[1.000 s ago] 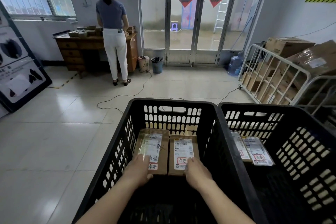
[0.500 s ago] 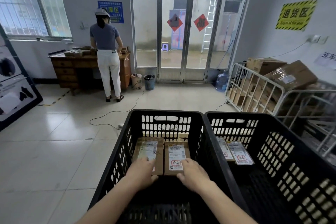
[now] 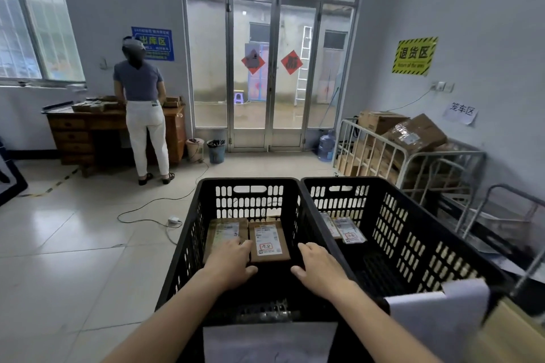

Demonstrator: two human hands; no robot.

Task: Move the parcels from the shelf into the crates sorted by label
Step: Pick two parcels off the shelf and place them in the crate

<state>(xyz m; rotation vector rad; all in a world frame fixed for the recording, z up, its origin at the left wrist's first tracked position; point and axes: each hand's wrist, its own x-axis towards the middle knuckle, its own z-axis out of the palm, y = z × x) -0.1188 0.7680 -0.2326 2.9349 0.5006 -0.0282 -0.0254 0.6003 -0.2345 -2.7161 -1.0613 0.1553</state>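
Two black slotted crates stand side by side before me. In the left crate (image 3: 250, 194) lie two brown parcels with white labels: the left parcel (image 3: 223, 231) and the right parcel (image 3: 269, 240). My left hand (image 3: 231, 262) rests on the near end of the left parcel, fingers loosely bent. My right hand (image 3: 320, 267) hovers just right of the right parcel, fingers relaxed, holding nothing. The right crate (image 3: 413, 233) holds two flat labelled parcels (image 3: 345, 228) at its far left.
A person (image 3: 143, 109) stands at a wooden desk (image 3: 88, 132) at the back left. A cable and plug (image 3: 174, 219) lie on the tiled floor. Metal cage carts with cardboard boxes (image 3: 410, 138) stand on the right. White label sheets (image 3: 269, 342) hang on the crates' near walls.
The view has risen and pulled back. My right hand has come off the right parcel and moved to its right. My left hand stays on the left parcel.
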